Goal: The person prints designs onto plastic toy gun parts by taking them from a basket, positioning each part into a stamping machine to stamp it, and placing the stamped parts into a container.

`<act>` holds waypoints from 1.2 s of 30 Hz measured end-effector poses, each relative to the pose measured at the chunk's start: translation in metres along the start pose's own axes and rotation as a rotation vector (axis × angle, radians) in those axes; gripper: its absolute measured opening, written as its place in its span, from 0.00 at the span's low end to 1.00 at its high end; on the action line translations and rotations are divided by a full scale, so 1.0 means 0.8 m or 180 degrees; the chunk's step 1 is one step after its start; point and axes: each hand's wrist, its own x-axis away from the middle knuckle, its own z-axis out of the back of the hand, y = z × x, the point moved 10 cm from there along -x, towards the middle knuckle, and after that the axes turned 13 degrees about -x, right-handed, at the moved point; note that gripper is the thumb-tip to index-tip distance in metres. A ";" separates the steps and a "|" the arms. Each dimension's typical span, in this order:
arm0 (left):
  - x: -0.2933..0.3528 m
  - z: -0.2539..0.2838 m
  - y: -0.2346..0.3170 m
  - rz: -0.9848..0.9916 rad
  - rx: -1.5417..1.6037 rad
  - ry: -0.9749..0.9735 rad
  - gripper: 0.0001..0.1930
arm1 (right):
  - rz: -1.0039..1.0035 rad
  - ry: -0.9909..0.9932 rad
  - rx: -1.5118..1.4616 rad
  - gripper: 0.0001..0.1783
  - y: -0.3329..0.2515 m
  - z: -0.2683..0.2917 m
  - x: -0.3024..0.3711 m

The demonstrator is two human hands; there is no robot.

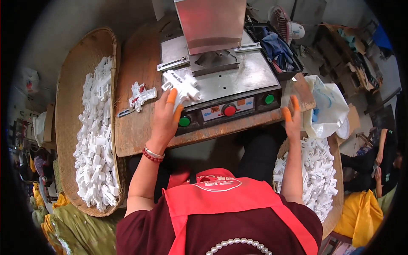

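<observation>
My left hand, with orange finger covers on its fingers, grips a white plastic toy-gun piece with dark printing. The piece is at the front left of a metal-topped press machine, above a green button. My right hand, also with orange finger covers, is at the table's front right edge with its fingers apart and nothing in them. Left of the machine, another white piece with red marks lies on the wooden table, beside a thin dark tool.
A long woven tray of white plastic pieces stands left; another woven basket of them is right of my knees. The press's metal head overhangs its plate. A black crate, fan and white plastic bag are at right.
</observation>
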 end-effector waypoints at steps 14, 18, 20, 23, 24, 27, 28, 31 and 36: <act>-0.172 -0.101 0.050 -0.0218 -0.0605 0.0101 0.07 | 0.0143 -0.0257 0.0193 0.33 0.031 -0.060 -0.036; -0.171 -0.140 0.030 -0.0067 -0.0558 -0.0087 0.14 | -0.0006 -0.0381 0.0317 0.32 0.030 -0.072 -0.040; -0.155 -0.142 0.031 -0.0007 -0.0620 -0.0510 0.21 | -0.0180 -0.0437 0.0251 0.31 0.047 -0.066 -0.041; -0.093 -0.078 0.013 -0.0403 0.0604 -0.0371 0.34 | -0.0615 -0.0675 0.0379 0.36 0.070 -0.047 -0.036; -0.061 -0.056 0.014 -0.0642 0.0670 -0.0602 0.39 | -0.0539 -0.0709 0.0268 0.38 0.093 -0.028 -0.032; 0.032 -0.036 -0.028 -0.0647 -0.0061 -0.0972 0.40 | -0.0325 -0.0632 0.0471 0.38 0.087 -0.035 -0.036; 0.038 -0.038 -0.034 -0.0595 0.0196 -0.0820 0.39 | -0.0171 -0.0630 0.0971 0.38 0.093 -0.033 -0.043; 0.043 -0.020 -0.044 -0.0528 0.0558 -0.0593 0.34 | -0.0370 -0.0721 0.0055 0.35 0.088 -0.057 -0.046; 0.068 0.096 -0.237 -0.0068 -0.0028 0.0109 0.18 | -0.0882 -0.0668 -0.0392 0.36 0.139 -0.013 -0.051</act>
